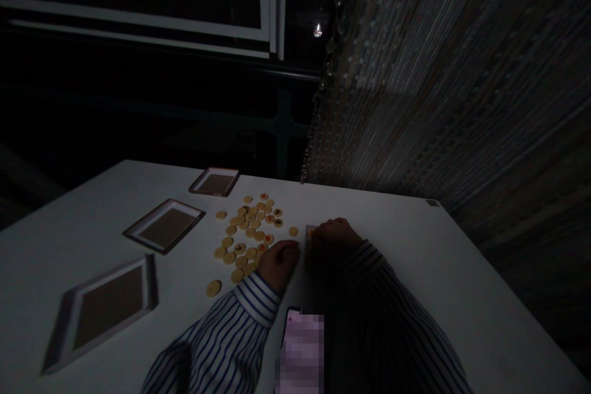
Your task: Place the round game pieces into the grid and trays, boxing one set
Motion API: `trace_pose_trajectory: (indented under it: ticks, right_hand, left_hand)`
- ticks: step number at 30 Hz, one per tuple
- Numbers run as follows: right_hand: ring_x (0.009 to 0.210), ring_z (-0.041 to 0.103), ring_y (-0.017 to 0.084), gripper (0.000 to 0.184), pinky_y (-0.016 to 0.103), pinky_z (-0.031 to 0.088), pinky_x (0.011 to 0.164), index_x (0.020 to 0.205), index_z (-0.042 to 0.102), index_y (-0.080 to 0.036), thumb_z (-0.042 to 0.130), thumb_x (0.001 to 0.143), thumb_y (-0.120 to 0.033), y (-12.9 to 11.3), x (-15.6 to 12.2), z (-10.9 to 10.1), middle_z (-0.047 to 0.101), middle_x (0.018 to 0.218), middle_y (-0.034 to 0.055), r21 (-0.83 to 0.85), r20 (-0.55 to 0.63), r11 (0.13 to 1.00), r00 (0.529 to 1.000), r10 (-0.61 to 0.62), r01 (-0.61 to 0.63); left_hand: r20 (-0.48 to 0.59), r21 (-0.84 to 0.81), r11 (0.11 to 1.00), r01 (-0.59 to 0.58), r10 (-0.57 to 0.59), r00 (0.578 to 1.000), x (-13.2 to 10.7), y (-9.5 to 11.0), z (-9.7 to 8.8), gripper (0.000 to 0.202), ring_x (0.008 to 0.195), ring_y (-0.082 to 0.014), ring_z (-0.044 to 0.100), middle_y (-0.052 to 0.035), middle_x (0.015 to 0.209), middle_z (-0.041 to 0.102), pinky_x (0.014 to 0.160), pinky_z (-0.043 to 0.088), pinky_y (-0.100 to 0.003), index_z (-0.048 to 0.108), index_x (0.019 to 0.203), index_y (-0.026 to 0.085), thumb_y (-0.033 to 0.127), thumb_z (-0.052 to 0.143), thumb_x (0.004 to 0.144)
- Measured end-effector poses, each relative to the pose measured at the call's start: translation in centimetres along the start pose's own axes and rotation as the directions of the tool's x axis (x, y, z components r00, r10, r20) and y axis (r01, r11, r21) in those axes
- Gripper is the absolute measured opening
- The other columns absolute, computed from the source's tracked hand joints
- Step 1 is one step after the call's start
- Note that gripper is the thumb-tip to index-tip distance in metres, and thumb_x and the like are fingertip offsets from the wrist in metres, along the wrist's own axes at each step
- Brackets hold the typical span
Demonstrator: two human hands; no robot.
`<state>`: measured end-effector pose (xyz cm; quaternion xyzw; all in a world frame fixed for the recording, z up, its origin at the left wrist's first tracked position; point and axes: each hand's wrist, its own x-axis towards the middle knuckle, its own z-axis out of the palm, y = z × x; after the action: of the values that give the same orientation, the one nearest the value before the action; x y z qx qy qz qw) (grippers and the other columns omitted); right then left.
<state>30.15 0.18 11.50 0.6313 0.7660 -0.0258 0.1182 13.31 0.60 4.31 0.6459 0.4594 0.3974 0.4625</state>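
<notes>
Round wooden Chinese chess pieces [250,233] lie scattered on the white table, some showing red or black characters. At the right edge of this spread is my left hand [278,263], its fingers curled in; whether they hold a piece is hidden. My right hand [338,233] is closed over a small box [310,231] to the right of the pieces. Some yellowish pieces appear inside that box, mostly covered by the hand and its shadow. What my right fingers grip cannot be made out.
Three shallow open trays or lids, a near one [111,306], a middle one [165,226] and a far one [215,182], lie on the left of the table [462,295]. A phone [302,351] lies at the near edge. A bead curtain [392,74] hangs behind.
</notes>
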Motion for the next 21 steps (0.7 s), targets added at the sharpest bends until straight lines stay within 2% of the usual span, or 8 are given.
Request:
trace_pose_trajectory:
  ticks: [8,21]
  right_hand:
    - [0.093,0.056,0.021,0.025,0.034,0.033,0.081,0.092,0.064,-0.023,0.046,0.079,-0.035,0.01,-0.27,-0.04,0.065,0.096,0.0069,0.015,-0.035,1.0,0.999,-0.009,0.01]
    - [0.091,0.057,0.021,0.023,0.035,0.033,0.08,0.088,0.064,-0.024,0.045,0.079,-0.033,-0.08,-0.14,-0.16,0.066,0.094,0.0062,0.026,-0.001,1.0,1.0,-0.008,0.008]
  left_hand:
    - [0.01,-0.009,1.0,-0.008,0.008,1.0,0.13,-0.45,0.01,0.023,0.072,-0.0172,0.063,-0.0049,0.074,0.069,0.067,0.05,-0.029,0.065,0.083,0.015,0.029,0.056,0.067]
    - [0.017,0.004,0.999,-0.032,0.032,0.999,0.07,-0.44,0.14,0.022,0.07,-0.0168,0.063,-0.0052,0.073,0.069,0.066,0.051,-0.028,0.065,0.083,0.014,0.027,0.054,0.068]
